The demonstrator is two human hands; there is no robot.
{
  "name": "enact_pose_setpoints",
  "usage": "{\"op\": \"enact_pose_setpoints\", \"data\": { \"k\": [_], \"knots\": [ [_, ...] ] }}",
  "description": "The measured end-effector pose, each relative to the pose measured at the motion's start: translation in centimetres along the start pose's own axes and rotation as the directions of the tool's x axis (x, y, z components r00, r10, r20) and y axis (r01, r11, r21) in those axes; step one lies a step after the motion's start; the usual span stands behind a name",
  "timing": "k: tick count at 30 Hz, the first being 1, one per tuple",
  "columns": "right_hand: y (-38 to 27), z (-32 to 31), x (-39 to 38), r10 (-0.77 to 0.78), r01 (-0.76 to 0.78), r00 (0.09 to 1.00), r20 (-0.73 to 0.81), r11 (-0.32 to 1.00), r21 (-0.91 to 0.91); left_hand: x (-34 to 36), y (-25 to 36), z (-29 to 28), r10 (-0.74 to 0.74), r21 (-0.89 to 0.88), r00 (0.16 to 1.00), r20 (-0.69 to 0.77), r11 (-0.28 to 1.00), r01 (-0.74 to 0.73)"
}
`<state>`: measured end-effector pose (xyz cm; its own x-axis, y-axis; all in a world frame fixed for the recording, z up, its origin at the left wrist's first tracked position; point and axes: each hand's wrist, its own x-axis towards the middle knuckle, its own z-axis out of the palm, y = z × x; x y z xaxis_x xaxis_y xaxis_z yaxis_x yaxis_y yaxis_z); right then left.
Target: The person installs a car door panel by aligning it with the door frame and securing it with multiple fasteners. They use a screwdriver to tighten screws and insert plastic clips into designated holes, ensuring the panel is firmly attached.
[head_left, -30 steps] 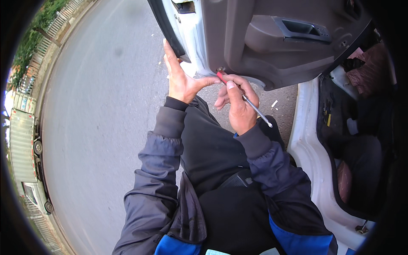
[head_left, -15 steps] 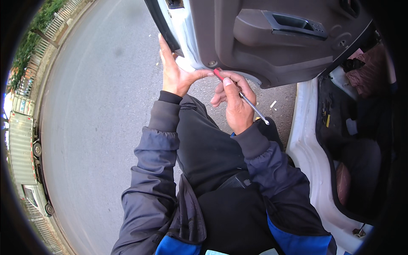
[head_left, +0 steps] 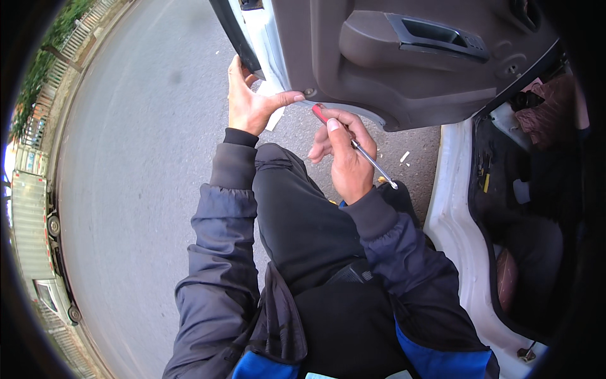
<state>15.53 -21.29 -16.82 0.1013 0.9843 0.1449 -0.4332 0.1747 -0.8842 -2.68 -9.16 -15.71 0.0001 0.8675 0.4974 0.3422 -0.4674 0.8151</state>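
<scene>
An open vehicle door with a brown inner panel fills the upper middle. My left hand grips the door's lower corner, thumb stretched along the panel beside a small round fastener, other fingers partly hidden behind the edge. Just right of it, below the panel's bottom edge, my right hand is closed around a screwdriver. Its red handle points up toward the panel, and its metal shaft slants down to the right, with the tip over my knee, away from the door.
To the right is the white door sill of the dark cabin, where a yellow-handled tool lies. White scraps lie on the grey road. A truck stands by a fence at far left.
My left hand has shifted slightly left and down, its thumb now farther from the screwdriver's handle. My right hand has moved a little left and down, still holding the screwdriver.
</scene>
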Motion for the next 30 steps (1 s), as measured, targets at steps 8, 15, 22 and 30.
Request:
{"op": "enact_pose_setpoints", "data": {
  "k": [8, 15, 22, 30],
  "knots": [
    [-0.3, -0.2, -0.1, -0.006, 0.007, 1.000, 0.011, 0.999, -0.046, 0.1, 0.3, 0.1, 0.003, -0.011, 1.000, 0.011, 1.000, -0.003],
    [-0.1, -0.1, 0.2, -0.005, 0.005, 1.000, 0.017, 0.999, -0.039, -0.2, 0.5, 0.2, 0.011, -0.020, 1.000, 0.000, 1.000, -0.011],
    [0.3, 0.3, 0.7, -0.022, 0.023, 1.000, 0.015, 0.998, -0.058, -0.7, 0.3, 0.2, 0.018, 0.009, 1.000, -0.004, 1.000, -0.018],
    [1.0, 1.0, 1.6, -0.030, 0.031, 0.999, 0.025, 0.999, -0.030, -0.3, -0.1, 0.1, 0.019, 0.038, 1.000, -0.008, 0.999, -0.019]
  ]
}}
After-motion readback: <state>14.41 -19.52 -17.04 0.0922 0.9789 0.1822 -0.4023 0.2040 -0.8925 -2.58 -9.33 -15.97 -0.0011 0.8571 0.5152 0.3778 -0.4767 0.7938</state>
